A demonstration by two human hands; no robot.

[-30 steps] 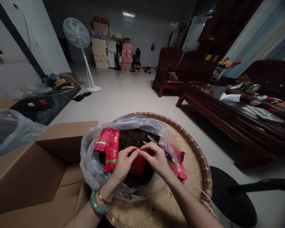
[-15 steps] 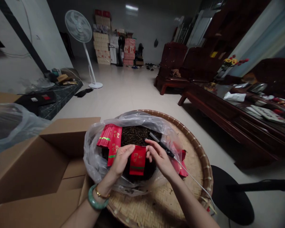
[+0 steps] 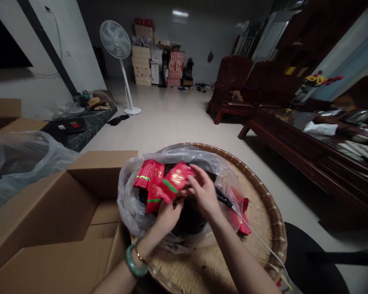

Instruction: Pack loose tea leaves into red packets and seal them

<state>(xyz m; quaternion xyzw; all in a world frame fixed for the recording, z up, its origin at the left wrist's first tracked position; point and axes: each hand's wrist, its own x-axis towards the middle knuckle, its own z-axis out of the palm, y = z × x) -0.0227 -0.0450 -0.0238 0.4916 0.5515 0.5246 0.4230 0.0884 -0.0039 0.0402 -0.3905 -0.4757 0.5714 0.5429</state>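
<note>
A small red packet (image 3: 178, 178) with gold lettering and a green stripe is tilted and slightly blurred above an open clear plastic bag (image 3: 129, 220) of dark dried tea leaves (image 3: 190, 222). My right hand (image 3: 205, 192) grips the packet's right side between thumb and fingers. Under its lower edge, my left hand (image 3: 168, 218) is closed, its fingertips partly hidden and seemingly pinching the packet. More red packets (image 3: 155, 185) lie overlapped on the tea at the left. Partly behind my right hand rests a black pen-like tool (image 3: 223, 199) with a white cable.
The bag sits on a round woven bamboo tray (image 3: 265, 216), with other red packets (image 3: 244, 222) at its right. An open cardboard box (image 3: 49, 212) stands close on the left. Beyond are a white standing fan (image 3: 115, 40), a dark wooden table (image 3: 282, 143) and a black round base (image 3: 313, 261).
The packet has gone from hanging upright between both hands to tilted and raised, held at its right by my right hand. My left hand has moved beneath it. The view has shifted left.
</note>
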